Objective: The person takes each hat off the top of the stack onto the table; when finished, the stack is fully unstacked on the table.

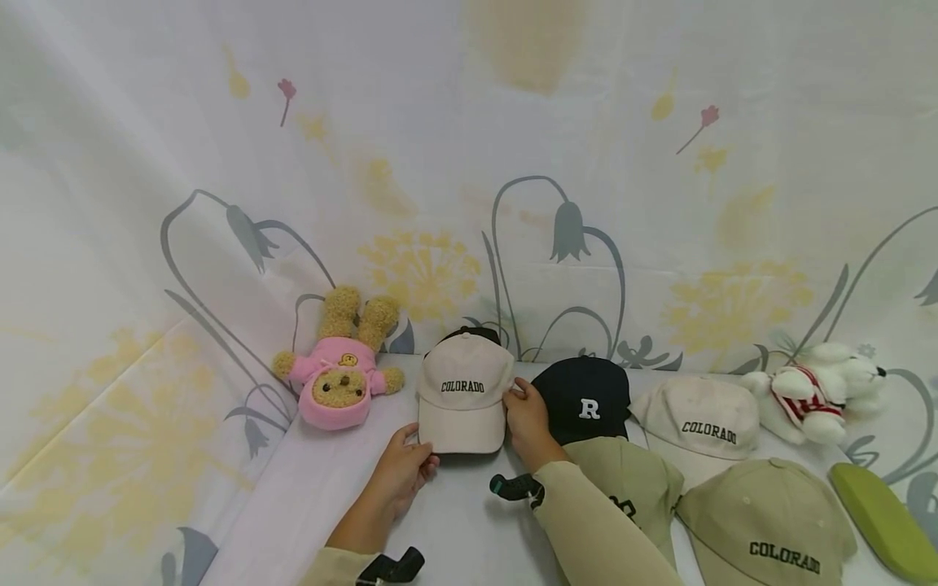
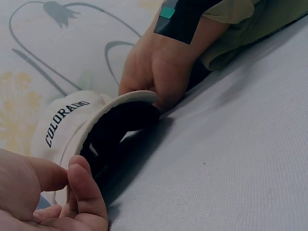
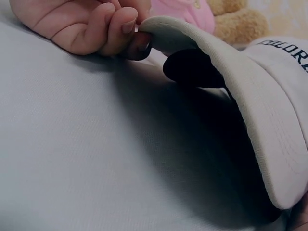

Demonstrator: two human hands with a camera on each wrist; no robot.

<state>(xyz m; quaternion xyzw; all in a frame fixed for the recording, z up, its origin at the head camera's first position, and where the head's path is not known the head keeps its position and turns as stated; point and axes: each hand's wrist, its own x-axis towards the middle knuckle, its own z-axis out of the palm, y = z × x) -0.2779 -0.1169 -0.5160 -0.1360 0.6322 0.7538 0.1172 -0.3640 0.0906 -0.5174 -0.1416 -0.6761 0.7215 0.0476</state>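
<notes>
A cream baseball cap [image 1: 463, 366] lettered COLORADO sits upright, its brim toward me. A black cap [image 1: 484, 333] shows behind its crown, and dark material [image 3: 192, 67] shows under the brim. My left hand [image 1: 405, 468] pinches the left front corner of the brim between thumb and fingers. On the other side my right hand [image 1: 529, 419] grips the cap where brim meets crown. In the left wrist view the brim [image 2: 113, 103] arches above the white surface, with both hands at its ends. The right wrist view shows only a sliver of my right hand.
Right of the cap lie a black cap [image 1: 582, 395] with an R, another cream cap [image 1: 699, 407], two khaki caps [image 1: 630, 468] [image 1: 769, 505] and a green object [image 1: 879, 521]. A pink-clothed plush toy [image 1: 340, 366] lies left; a white plush toy [image 1: 821, 391] sits far right. Patterned curtain [image 1: 440, 163] behind.
</notes>
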